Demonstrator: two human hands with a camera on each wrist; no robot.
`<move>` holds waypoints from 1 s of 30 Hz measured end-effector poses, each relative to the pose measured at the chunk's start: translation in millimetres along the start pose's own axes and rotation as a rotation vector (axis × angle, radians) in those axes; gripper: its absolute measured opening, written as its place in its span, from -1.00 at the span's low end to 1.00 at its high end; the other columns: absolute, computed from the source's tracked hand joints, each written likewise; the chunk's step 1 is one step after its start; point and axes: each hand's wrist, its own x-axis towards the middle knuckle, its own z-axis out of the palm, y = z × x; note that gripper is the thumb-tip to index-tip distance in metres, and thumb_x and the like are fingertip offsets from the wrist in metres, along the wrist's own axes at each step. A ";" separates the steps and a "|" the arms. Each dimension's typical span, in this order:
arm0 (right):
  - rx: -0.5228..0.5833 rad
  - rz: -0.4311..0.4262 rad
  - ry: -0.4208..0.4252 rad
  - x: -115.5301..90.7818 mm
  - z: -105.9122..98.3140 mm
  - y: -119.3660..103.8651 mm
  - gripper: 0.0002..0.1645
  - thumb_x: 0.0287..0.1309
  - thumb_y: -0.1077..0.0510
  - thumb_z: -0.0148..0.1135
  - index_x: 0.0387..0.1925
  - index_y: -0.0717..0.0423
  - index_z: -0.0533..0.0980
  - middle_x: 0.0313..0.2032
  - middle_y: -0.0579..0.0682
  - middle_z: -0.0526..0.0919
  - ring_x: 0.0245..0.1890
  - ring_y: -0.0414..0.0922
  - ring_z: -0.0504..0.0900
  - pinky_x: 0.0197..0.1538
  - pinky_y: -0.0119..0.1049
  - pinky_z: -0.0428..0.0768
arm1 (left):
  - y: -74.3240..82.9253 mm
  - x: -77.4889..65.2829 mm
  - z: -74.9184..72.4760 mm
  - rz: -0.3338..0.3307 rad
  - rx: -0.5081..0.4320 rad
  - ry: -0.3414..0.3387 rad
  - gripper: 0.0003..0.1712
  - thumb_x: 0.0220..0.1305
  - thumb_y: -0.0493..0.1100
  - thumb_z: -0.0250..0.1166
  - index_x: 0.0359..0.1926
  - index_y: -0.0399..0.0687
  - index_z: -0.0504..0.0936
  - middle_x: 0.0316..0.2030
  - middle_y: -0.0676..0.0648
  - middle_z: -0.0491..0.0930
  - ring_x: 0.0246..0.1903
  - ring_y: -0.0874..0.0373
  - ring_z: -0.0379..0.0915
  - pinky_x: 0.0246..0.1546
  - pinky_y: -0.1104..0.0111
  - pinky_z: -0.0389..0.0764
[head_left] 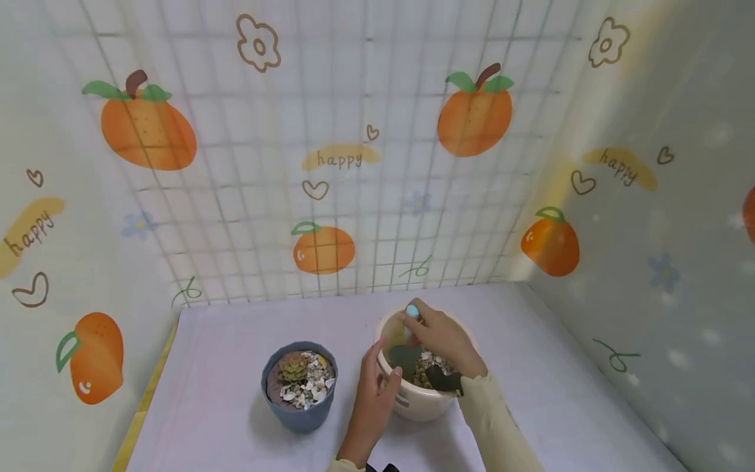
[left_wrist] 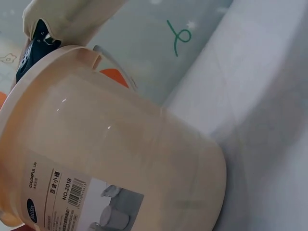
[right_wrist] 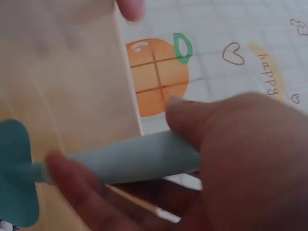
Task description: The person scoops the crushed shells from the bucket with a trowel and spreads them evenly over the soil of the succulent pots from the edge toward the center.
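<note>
A cream plastic bucket (head_left: 421, 408) with a printed label stands on the table, holding pale and brown pebbles (head_left: 426, 375). My left hand (head_left: 374, 393) grips its near left rim, the thumb toward the front. In the left wrist view the bucket (left_wrist: 144, 139) fills the frame, and the hand is almost wholly out of it. My right hand (head_left: 444, 339) reaches over the bucket and holds a small garden trowel (right_wrist: 130, 159) by its light blue handle. The trowel's dark teal blade (head_left: 404, 358) points down inside the bucket; its tip is hidden.
Left of the bucket stands a blue-grey pot (head_left: 302, 418) with a succulent (head_left: 293, 369), brown soil and white stones. The white table (head_left: 212, 367) is bordered by cloth walls printed with oranges; a wire grid (head_left: 330, 78) shows at the back.
</note>
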 end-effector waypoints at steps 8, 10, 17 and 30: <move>-0.136 -0.036 -0.078 2.3 4.6 1.2 -0.59 0.61 -0.18 0.03 -0.16 0.02 0.57 -0.51 -0.09 0.68 -0.48 -0.08 0.71 -0.35 -0.15 0.62 | -4.6 -0.3 -1.5 0.029 -0.015 0.016 -0.25 0.56 0.12 0.21 0.62 0.27 0.15 0.58 -0.07 0.04 0.56 -0.07 -0.11 0.40 -0.30 0.12; -0.120 -0.071 -0.101 1.8 4.7 1.7 -0.58 0.60 -0.18 0.05 -0.19 0.02 0.61 -0.52 -0.08 0.69 -0.50 -0.04 0.72 -0.34 -0.15 0.65 | -6.0 -0.4 -1.3 0.022 -0.020 0.018 -0.26 0.55 0.12 0.22 0.62 0.30 0.16 0.58 -0.04 0.05 0.56 -0.03 -0.10 0.41 -0.28 0.13; -0.084 -0.026 -0.096 -1.0 3.4 4.3 -0.60 0.57 -0.18 0.11 -0.03 0.03 0.62 -0.54 -0.09 0.69 -0.55 -0.07 0.71 -0.35 -0.15 0.67 | -7.3 -1.1 0.4 0.039 -0.037 0.017 -0.25 0.54 0.10 0.23 0.62 0.27 0.18 0.58 -0.03 0.06 0.56 -0.01 -0.09 0.41 -0.28 0.13; 0.130 0.143 0.174 -2.7 1.1 -0.4 -0.41 0.54 -0.31 0.07 -0.29 0.15 0.39 -0.54 0.16 0.53 -0.62 0.13 0.56 -0.52 -0.12 0.60 | -5.7 -2.3 -1.4 0.031 -0.017 0.005 -0.27 0.58 0.00 0.20 0.63 0.37 0.14 0.57 0.04 0.05 0.56 0.03 -0.11 0.41 -0.28 0.12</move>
